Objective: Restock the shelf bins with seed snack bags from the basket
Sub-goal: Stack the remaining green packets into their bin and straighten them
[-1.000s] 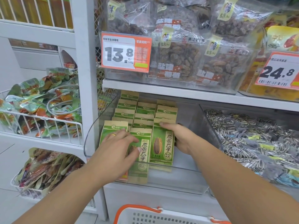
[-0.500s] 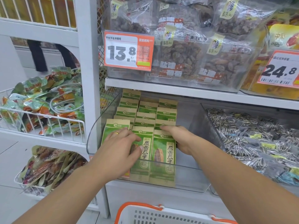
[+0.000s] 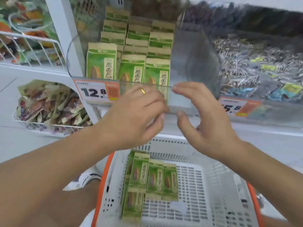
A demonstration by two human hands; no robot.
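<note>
Nearest the camera, the basket (image 3: 205, 177) holds a few green seed snack bags (image 3: 154, 177) laid flat, ready for picking. Above it, left hand (image 3: 136, 112) and right hand (image 3: 201, 118) hover loosely open, each grip empty. Beyond, the clear bin (image 3: 188, 63) stands bags upright in rows, faces forward for display.

Two bare hands are held in front of a clear shelf bin (image 3: 193, 66), the left hand (image 3: 139, 112) with a gold ring (image 3: 142, 91) and the right hand (image 3: 201, 115) just beside it, fingers relaxed and nothing gripped. Green seed snack bags (image 3: 131, 59) are stood upright in rows on the bin's left side. Nearer, a white basket (image 3: 213, 185) with orange rim is seen, more seed bags (image 3: 152, 177) lying inside at left.
</note>
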